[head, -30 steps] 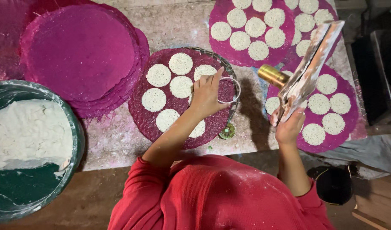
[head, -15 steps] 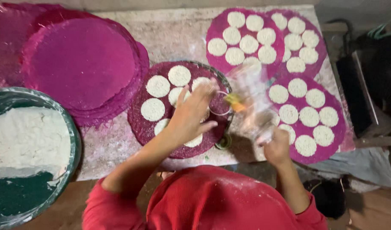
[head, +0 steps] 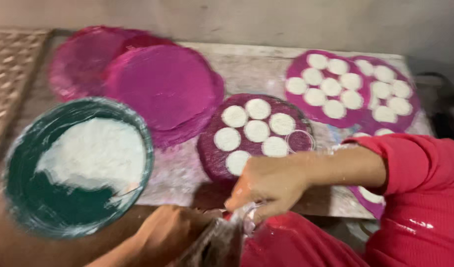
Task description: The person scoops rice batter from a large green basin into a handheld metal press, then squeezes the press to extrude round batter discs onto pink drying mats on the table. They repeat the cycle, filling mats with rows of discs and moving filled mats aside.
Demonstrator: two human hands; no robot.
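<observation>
My right hand (head: 269, 184) reaches in from the right on a red-sleeved arm and pinches the top of a floury plastic bag (head: 218, 243) low in the view. My left hand (head: 166, 231) grips the same bag from the lower left; the bag is blurred. Just beyond my right hand lies a round magenta mat (head: 212, 158) carrying several white dough discs (head: 257, 130). A clear ring mould (head: 300, 141) rests on its right side.
A green bowl (head: 24, 193) half full of white flour stands at the left. Empty magenta mats (head: 162, 89) are stacked behind it. Two more mats (head: 297, 71) with several white discs lie at the back right. A woven tray (head: 11, 74) is at far left.
The view has swung left and down. Both hands came off the mat and dropped to the table's near edge, bringing the bag from the right side down between them.
</observation>
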